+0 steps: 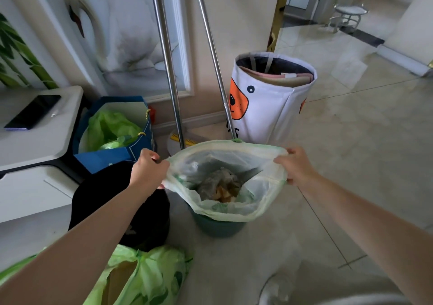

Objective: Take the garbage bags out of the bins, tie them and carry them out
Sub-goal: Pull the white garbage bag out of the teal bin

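Observation:
A pale green translucent garbage bag sits in a small teal bin on the floor, its mouth pulled wide above the rim. Crumpled waste lies at its bottom. My left hand pinches the bag's left edge and my right hand grips its right edge. A bright green garbage bag lies on the floor at the lower left, gathered at the top. Another green bag fills a blue paper carrier bag.
A black bin stands left of the teal one. Two metal mop handles lean on the wall. A white fabric basket with an orange bear print stands behind. A white cabinet with a phone is at the left. Tiled floor extends right.

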Demonstrator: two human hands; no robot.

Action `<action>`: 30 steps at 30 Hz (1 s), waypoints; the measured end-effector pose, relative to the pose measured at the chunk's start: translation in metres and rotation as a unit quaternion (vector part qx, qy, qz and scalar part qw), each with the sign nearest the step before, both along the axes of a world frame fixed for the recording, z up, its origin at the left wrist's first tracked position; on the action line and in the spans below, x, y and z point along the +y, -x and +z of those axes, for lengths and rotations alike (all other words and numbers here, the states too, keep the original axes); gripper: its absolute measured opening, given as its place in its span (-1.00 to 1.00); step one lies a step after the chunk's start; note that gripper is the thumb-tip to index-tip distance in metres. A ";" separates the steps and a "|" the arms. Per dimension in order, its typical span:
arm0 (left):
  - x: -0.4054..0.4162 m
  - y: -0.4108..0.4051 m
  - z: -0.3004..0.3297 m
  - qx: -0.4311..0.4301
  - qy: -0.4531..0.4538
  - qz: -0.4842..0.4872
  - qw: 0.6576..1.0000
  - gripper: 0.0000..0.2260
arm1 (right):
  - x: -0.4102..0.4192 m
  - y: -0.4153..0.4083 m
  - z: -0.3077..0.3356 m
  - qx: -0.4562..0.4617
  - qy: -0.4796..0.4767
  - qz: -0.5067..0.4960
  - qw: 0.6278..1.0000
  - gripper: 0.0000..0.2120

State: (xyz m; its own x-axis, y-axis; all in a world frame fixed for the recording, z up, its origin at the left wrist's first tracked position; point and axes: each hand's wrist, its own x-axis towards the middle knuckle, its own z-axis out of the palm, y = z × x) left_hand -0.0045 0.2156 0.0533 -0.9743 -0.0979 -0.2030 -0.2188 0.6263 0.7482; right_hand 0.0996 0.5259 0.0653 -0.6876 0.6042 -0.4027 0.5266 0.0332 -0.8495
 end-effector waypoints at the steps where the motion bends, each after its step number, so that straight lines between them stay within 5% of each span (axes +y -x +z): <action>1: -0.004 -0.003 0.000 -0.031 0.008 -0.029 0.999 -0.74 | -0.002 -0.007 0.001 -0.037 0.041 0.011 0.998 -0.69; 5: -0.008 -0.010 0.000 -0.075 0.095 -0.159 0.980 -0.78 | -0.016 -0.030 -0.002 -0.171 0.097 0.112 0.974 -0.88; 12: -0.004 -0.004 0.008 -0.003 0.166 -0.170 0.971 -0.86 | -0.026 -0.015 0.014 -0.045 -0.014 0.117 0.992 -0.77; 25: 0.023 0.003 0.128 0.172 -0.025 -0.010 0.985 -0.82 | -0.025 0.023 0.109 0.141 -0.152 0.072 0.976 -0.72; 30: 0.018 -0.011 0.172 0.247 -0.116 0.019 0.962 -0.92 | -0.039 -0.001 0.178 0.233 -0.079 0.020 0.969 -0.86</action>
State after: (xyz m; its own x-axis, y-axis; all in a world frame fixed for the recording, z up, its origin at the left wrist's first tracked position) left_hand 0.0061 0.2331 0.2258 -0.9539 -0.1437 0.2635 0.1801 0.4282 0.8856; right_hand 0.1006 0.4868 0.2437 -0.7961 0.6029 0.0526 0.0830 0.1949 -0.9773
